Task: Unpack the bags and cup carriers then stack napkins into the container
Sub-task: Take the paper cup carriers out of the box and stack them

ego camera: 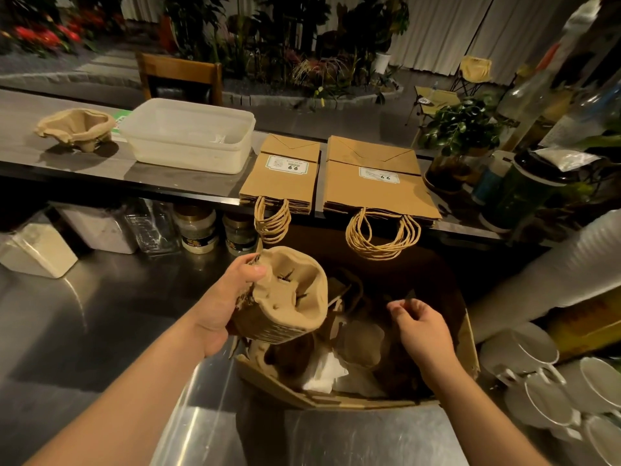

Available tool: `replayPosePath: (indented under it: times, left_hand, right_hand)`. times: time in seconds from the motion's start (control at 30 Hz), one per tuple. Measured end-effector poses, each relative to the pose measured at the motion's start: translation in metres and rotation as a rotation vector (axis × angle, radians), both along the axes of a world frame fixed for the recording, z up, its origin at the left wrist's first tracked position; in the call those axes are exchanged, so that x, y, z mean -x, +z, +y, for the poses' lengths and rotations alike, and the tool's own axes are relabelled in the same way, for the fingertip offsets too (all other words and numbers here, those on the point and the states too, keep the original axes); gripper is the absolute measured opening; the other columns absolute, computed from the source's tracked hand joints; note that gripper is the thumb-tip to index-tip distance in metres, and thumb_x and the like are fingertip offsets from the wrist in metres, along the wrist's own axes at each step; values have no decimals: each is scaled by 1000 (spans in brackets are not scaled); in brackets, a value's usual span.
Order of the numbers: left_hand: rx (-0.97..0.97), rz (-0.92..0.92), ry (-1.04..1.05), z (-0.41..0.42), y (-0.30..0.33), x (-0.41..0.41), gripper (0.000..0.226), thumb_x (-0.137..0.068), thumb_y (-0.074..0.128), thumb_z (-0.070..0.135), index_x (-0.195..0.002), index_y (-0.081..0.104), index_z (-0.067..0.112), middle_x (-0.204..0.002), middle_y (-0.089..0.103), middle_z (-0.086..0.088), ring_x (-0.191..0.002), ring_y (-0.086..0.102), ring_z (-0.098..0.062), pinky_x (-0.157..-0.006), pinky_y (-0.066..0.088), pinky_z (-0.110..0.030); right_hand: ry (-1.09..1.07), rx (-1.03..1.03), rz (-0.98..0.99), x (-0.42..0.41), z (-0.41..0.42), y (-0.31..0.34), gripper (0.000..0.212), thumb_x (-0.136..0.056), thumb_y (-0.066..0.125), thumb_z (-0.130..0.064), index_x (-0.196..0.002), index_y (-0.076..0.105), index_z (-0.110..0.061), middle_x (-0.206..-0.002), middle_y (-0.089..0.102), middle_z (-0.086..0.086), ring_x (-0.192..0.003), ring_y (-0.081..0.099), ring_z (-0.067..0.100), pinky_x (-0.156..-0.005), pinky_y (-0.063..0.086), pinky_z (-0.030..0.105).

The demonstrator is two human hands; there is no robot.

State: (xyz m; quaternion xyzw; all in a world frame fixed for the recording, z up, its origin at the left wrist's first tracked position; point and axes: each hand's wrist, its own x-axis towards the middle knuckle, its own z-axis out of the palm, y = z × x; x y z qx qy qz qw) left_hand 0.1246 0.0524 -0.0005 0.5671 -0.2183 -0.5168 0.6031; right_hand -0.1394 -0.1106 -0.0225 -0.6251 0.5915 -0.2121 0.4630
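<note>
My left hand (220,302) grips a stack of tan pulp cup carriers (289,295) tilted over the left side of an open cardboard box (468,344). My right hand (420,331) hovers over the box with loosely curled fingers and holds nothing. Inside the box lie more brown paper pieces and white napkins (324,373). On the raised counter, two flat stacks of brown paper bags (280,178) (378,181) lie with handles hanging over the edge. Left of them stands a white plastic container (188,136), and further left another cup carrier stack (77,127).
Jars and plastic tubs (198,230) line up under the raised counter on the steel worktop (100,314). White cups (537,368) and a sleeve of stacked cups (551,274) sit at the right. Potted plants (460,129) and bottles crowd the far right.
</note>
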Motion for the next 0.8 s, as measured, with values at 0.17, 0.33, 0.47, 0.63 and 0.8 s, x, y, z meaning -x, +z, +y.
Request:
replayPosePath:
  times: [0.17,0.33,0.47,0.63,0.8]
  left_hand:
    - [70,61,15,1,-8,-1,82,-66,72,56,-140,57,24,-132,67,-17,-122,63,-40,-107,46,-63]
    - [84,81,37,1,-7,1,76,-65,71,54,-134,62,25,-130,69,-17,-121,64,-40,-108,44,-63]
    - [88,70,20,2,-7,2,82,-60,82,58,-132,63,24,-130,68,-17,-121,65,-40,-105,47,-60]
    - [74,60,35,2,-9,2,79,-64,72,56,-135,59,24,-128,69,-16,-118,66,-38,-97,53,-55]
    - [67,49,49,1,-9,1,78,-63,72,57,-134,59,26,-127,70,-13,-116,68,-35,-96,54,-53]
  right_hand:
    - [45,-57,112,-10,-14,-34,37,-96,70,-29,-130,56,-27,-120,69,1,-91,66,13,-75,58,29]
    - [7,-205,102,-64,-21,-53,87,-89,75,-44,-158,26,-23,-152,47,8,-139,47,30,-110,47,41]
    - [-125,-264,271,-98,-15,-63,69,-88,64,-64,-135,49,-16,-122,65,11,-111,64,33,-94,56,45]
    - [-78,-405,190,-110,-18,-78,39,-91,66,-56,-94,65,-16,-104,72,13,-98,68,33,-83,57,43]
    - [-119,-398,165,-106,-19,-87,36,-94,66,-44,-98,67,-8,-92,69,15,-87,67,34,-84,59,49]
